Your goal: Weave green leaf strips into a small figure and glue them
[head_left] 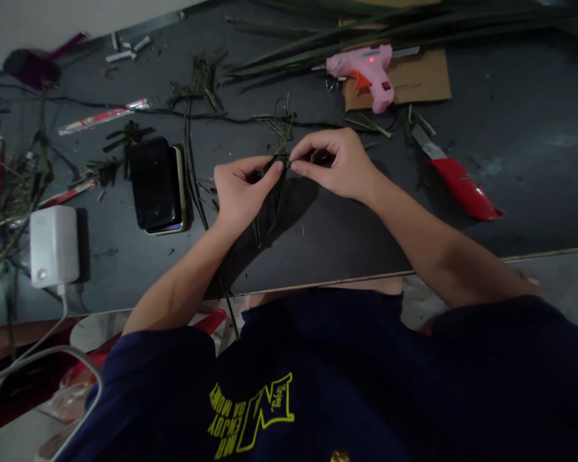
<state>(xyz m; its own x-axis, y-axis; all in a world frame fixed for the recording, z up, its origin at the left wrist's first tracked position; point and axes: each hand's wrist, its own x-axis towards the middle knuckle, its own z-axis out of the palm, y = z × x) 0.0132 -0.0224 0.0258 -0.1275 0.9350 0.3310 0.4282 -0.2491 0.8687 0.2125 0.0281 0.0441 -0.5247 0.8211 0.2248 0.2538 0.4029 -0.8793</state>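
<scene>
Dark grey tabletop (356, 237) spans the work area, with scraps and tools spread over its surface. Green leaf piece (280, 156), of folded strips, is located at mid-table, between the person's two hands, with loose ends hanging below it. Left hand (241, 189) is clamped on its left side, thumb in front and fingers behind. Right hand (340, 160) has thumb and forefinger pinched on its right edge; the exact strand gripped is too small to tell.

Beyond the hands, a black cord (221, 117) runs across the table. Pink glue gun (366, 67) lies on its side, partly over a cardboard sheet (424, 80); a red light shows on its body. Long green leaves (279, 64) extend across the far side. Knife (462, 186) with a red handle lies right of the right hand, well apart from it. Left of the left hand, a black phone (154, 183) rests on top of another device (182, 192). Further left stands a white box (54, 247) with a cable (61, 294) attached. Red-and-white packet (103, 117) lies beyond the phone.
</scene>
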